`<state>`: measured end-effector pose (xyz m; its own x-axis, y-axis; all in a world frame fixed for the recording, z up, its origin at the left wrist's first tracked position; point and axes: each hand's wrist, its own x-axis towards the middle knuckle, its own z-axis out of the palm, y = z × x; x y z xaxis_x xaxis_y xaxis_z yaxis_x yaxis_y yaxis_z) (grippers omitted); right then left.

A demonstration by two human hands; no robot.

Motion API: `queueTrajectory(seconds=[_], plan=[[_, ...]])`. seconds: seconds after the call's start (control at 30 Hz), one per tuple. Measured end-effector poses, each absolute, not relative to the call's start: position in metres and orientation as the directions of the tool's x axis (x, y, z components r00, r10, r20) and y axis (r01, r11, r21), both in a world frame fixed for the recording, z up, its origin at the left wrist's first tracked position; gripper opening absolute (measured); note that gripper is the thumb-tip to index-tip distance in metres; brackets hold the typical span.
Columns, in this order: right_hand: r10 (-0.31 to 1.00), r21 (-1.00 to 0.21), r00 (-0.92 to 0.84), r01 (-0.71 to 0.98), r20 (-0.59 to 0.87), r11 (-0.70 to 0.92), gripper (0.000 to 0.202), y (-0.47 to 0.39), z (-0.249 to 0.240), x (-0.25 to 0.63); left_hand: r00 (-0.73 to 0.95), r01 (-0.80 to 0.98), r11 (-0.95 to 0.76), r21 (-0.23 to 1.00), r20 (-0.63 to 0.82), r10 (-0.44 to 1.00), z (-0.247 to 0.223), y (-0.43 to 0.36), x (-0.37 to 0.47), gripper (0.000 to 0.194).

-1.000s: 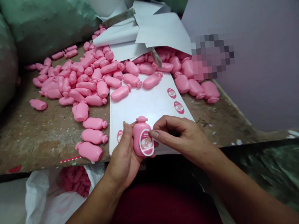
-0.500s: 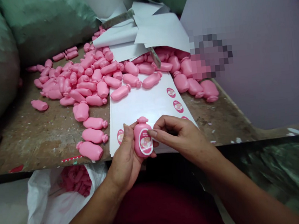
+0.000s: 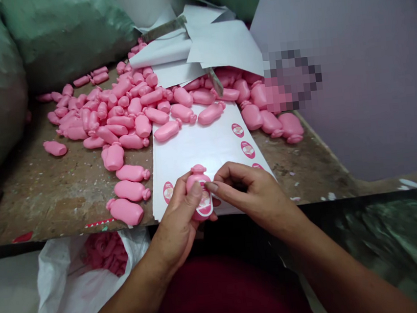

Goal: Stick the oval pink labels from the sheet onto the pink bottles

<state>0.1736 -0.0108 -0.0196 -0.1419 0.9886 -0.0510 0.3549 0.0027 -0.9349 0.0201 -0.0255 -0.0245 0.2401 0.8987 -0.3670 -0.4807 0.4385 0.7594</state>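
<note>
Upright in my left hand [image 3: 178, 228] is a small pink plastic bottle [image 3: 195, 177], held over the table's front edge. The left thumb lies across the front of an oval sticker [image 3: 205, 209] with a white rim and a dark pink print. My right hand [image 3: 262, 195] pinches with thumb and forefinger at the upper right edge of that sticker; the fingertips hide its corner. Beneath both hands lies a white sheet of stickers [image 3: 193, 150], with a few oval stickers along its left and right sides.
A heap of pink bottles [image 3: 115, 106] covers the back of the worn table [image 3: 49, 191]. White papers [image 3: 223, 42] lie over it with metal strips [image 3: 216, 82]. Green sacks [image 3: 71, 32] stand behind. Below the edge, a white sack [image 3: 55, 289] holds pink pieces. A pale panel [image 3: 365, 62] borders the right.
My left thumb has moved right, from the bottle's side onto the sticker's face. The right hand stays at the sticker's edge, almost unmoved.
</note>
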Motion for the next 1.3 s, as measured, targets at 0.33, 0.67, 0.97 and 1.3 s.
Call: queueTrajectory(seconds=[0.33,0.67,0.97,1.3], plan=[[0.961,-0.713,-0.007,0.669,0.277,0.210,0.018,-0.017,-0.026,0.185,0.430,-0.487,0.615,0.620,-0.443,0.787,-0.018,-0.029,0.010,0.053],[0.998,-0.901,-0.007,0.429,0.057,0.055,0.026,-0.018,-0.034,0.181,0.347,-0.422,0.607,0.673,-0.499,0.794,-0.019,-0.031,-0.017,0.045],[0.999,-0.893,-0.009,0.448,0.040,0.040,0.034,-0.012,-0.043,0.185,-0.031,0.911,0.094,0.401,-0.159,0.987,0.022,-0.078,-0.188,0.057],[0.999,-0.836,-0.030,0.546,0.034,0.045,0.033,-0.014,-0.045,0.187,0.445,0.884,-0.454,0.113,0.092,0.891,-0.042,-0.022,-0.151,0.040]])
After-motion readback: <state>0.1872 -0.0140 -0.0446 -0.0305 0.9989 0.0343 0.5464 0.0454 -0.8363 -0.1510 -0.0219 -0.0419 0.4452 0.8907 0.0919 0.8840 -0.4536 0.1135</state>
